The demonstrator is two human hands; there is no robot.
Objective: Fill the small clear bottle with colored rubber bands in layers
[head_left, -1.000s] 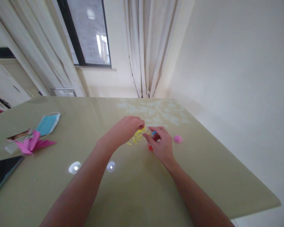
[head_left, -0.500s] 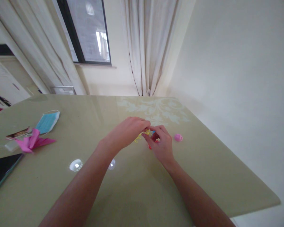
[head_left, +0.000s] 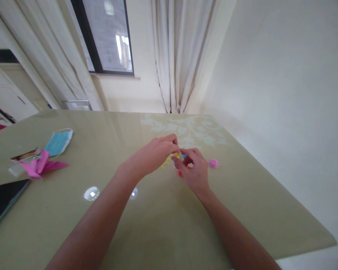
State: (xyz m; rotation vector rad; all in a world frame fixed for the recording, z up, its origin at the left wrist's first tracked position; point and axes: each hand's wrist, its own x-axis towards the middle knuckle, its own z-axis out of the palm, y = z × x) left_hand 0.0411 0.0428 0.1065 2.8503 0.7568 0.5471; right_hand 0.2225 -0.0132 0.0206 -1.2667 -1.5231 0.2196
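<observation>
My left hand (head_left: pixel 160 152) is closed, its bent fingers around a small yellow stringy piece (head_left: pixel 166 162) with thin strands hanging toward the table. My right hand (head_left: pixel 195 170) is pinched, thumb and forefinger meeting the same yellow piece beside the left fingertips. Under the right hand a small red piece (head_left: pixel 180 174) shows, and a bit of blue (head_left: pixel 184 156) peeks out between the fingers. Whether the red and blue parts are joined to the yellow one is hidden. A small pink ball (head_left: pixel 214 163) lies just right of my right hand.
On the left lie a pink folded-paper figure (head_left: pixel 43 165), a blue face mask (head_left: pixel 59 143), a narrow patterned strip (head_left: pixel 24 154) and a dark phone (head_left: pixel 5 200). The glossy table (head_left: pixel 163 225) has its right edge along a white wall (head_left: pixel 293 93). Curtains (head_left: pixel 183 56) hang behind it.
My left hand's fingers have lifted and bent slightly more. My right hand stays pinched at the yellow piece. The whole view has shifted a little.
</observation>
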